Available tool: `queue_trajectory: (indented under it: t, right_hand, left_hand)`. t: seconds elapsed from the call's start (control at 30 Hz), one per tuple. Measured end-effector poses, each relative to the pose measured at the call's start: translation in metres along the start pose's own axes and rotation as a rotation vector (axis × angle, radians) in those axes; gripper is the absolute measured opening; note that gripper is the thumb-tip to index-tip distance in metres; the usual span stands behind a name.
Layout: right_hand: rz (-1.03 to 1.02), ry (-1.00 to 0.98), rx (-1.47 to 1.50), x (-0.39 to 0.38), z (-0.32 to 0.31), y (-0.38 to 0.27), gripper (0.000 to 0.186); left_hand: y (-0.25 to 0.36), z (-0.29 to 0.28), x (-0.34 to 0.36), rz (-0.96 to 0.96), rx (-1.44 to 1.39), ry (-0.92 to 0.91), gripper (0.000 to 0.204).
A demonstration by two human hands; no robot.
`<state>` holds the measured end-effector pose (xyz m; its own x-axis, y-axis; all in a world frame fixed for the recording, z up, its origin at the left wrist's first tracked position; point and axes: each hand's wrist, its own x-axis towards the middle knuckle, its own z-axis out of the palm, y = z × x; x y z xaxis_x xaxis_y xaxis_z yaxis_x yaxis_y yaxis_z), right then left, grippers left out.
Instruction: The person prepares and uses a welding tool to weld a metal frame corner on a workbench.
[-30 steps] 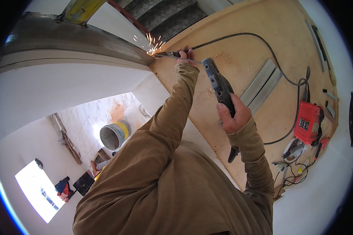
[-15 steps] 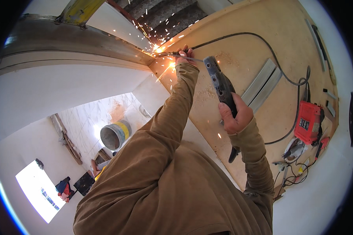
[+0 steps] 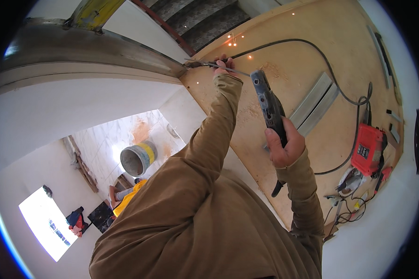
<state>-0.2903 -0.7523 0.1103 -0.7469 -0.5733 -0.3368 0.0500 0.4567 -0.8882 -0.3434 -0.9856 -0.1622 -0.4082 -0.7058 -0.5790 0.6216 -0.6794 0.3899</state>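
Note:
My right hand (image 3: 286, 142) is closed round a black electrode holder (image 3: 267, 104). A thin grey welding rod (image 3: 239, 72) runs leftward from its jaws, past my left hand, toward the end of a steel beam (image 3: 102, 49). My left hand (image 3: 224, 64), stretched far forward, has its fingers bent round a dark clamp-like piece (image 3: 198, 64) on the end of a black cable (image 3: 284, 41). That piece lies against or close beside the beam end; contact is hard to judge. A few small glowing sparks (image 3: 232, 41) are scattered beyond my left hand.
Two grey metal bars (image 3: 314, 102) lie on the tan board (image 3: 246, 135). At right stands a red welding machine (image 3: 368, 149) among tangled wires (image 3: 351, 211). Dark stairs (image 3: 205, 23) drop away beyond the board. Lower left are a bucket (image 3: 134, 160) and a person in yellow (image 3: 128, 197).
The bright spark shower at the beam end has died down to a few glowing dots. Both hands and the holder appear slightly farther right. More of the person in yellow shows.

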Motion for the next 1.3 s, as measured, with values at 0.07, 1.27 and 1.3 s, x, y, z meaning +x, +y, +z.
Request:
queue_trajectory:
  t: [0.07, 1.27, 1.3]
  right_hand:
    - [0.012, 0.002, 0.005, 0.0009, 0.0024, 0.0019, 0.028]
    - [-0.032, 0.003, -0.056, 0.008, 0.0083, 0.0067, 0.032]
    - [-0.034, 0.005, -0.068, 0.0079, 0.0079, 0.0069, 0.032]
  left_hand:
    - [0.0013, -0.0011, -0.0024, -0.007, 0.008, 0.015, 0.017]
    - [0.0014, -0.0004, -0.0001, 0.022, 0.014, -0.014, 0.017]
    - [0.0011, 0.0002, -0.0003, 0.029, 0.017, -0.011, 0.016]
